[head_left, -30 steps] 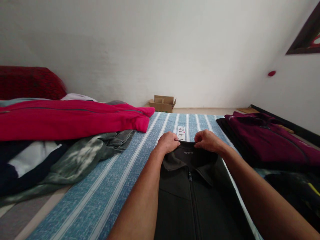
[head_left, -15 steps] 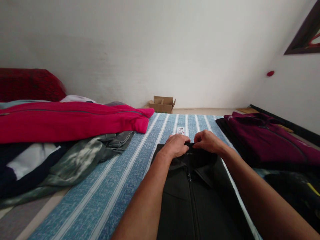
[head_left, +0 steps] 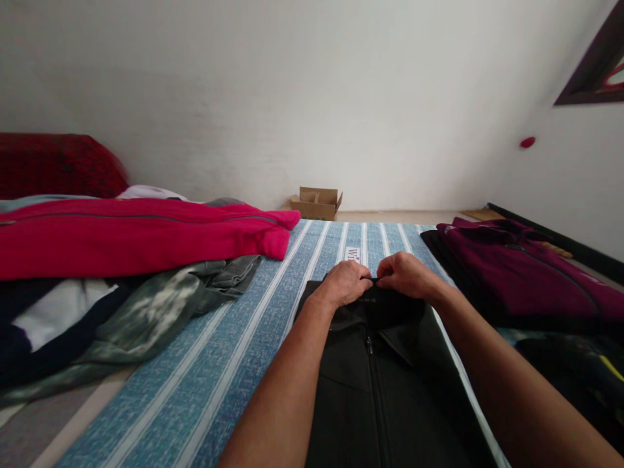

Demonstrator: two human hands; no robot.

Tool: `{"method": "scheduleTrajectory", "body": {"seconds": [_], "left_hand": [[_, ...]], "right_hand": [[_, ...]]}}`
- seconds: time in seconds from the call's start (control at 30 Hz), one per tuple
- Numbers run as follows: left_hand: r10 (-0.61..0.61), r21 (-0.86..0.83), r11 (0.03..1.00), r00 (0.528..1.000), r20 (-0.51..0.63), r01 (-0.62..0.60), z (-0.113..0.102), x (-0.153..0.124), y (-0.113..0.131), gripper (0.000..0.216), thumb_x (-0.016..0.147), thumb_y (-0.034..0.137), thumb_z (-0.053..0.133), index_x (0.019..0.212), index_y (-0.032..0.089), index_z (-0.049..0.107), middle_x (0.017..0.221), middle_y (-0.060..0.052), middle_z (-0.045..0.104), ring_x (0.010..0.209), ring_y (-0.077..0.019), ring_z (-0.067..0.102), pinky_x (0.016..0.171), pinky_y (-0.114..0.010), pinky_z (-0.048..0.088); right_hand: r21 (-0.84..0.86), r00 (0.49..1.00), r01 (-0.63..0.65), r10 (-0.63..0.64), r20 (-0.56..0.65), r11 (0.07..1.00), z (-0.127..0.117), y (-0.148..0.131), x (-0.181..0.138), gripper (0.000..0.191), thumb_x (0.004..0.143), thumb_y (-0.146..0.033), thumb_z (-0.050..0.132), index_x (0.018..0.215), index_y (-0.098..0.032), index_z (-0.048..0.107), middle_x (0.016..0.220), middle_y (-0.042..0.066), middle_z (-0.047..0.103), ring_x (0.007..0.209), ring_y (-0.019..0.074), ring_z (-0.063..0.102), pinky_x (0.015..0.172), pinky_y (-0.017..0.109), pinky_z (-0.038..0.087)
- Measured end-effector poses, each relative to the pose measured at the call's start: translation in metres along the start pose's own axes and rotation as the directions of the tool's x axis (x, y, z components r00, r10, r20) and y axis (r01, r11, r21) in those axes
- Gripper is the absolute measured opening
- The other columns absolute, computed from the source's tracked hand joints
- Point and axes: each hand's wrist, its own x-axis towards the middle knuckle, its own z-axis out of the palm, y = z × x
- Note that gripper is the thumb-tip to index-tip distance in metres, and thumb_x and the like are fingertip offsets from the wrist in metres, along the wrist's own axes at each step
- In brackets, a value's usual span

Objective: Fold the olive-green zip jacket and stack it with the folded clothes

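Black jacket [head_left: 414, 396], front side up, lies spread on a striped cloth [head_left: 195, 370] in front of the person, with its collar [head_left: 397, 344] at the far end. Left hand [head_left: 346, 284] and right hand [head_left: 404, 276] meet at the back edge of that collar, and the fingers [head_left: 387, 281] of both seem closed in a pinch on the fabric, nearly tip to tip. With so small a fold held, an uneven pull could let the edge slip free or twist the neck opening off centre. Tugging harder with one hand might also skew the front, since only the collar is gripped, and the left forearm, passing over one shoulder, could rumple it if lowered. A sideways drag to the right could bring the jacket against the folded maroon garment [head_left: 517, 279]. As for direction, the neck points away from the person, towards the wall [head_left: 312, 104], and the long axis follows the zip [head_left: 376, 396], running back towards the body with its near end slightly to the right; the hem is out of sight.
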Motion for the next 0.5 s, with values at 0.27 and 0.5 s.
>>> {"method": "scheduleTrajectory", "body": {"seconds": [0.27,0.5], "left_hand": [[-0.031,0.069,0.997,0.999,0.042,0.028,-0.0043,0.0,0.0068,0.025,0.081,0.025,0.048,0.078,0.018,0.071,0.071,-0.002,0.066,0.067,-0.0146,0.057,0.064,-0.024,0.041],[-0.047,0.059,0.997,0.998,0.037,0.045,-0.0002,-0.0001,0.0047,0.023,0.076,0.025,0.049,0.08,0.019,0.071,0.073,-0.002,0.067,0.068,-0.0149,0.058,0.062,-0.023,0.041]], "right_hand": [[-0.032,1.0,0.021,-0.02,0.011,0.999,0.0,-0.0018,-0.0014,0.014,0.067,-0.018,0.053,0.07,-0.017,0.067,0.063,0.001,0.062,0.06,0.0127,0.053,0.053,0.022,0.034],[-0.075,0.999,-0.029,0.03,0.019,0.997,0.0024,-0.007,-0.0016,0.013,0.063,-0.018,0.055,0.068,-0.018,0.067,0.061,0.002,0.061,0.059,0.0133,0.053,0.05,0.022,0.032]]}}
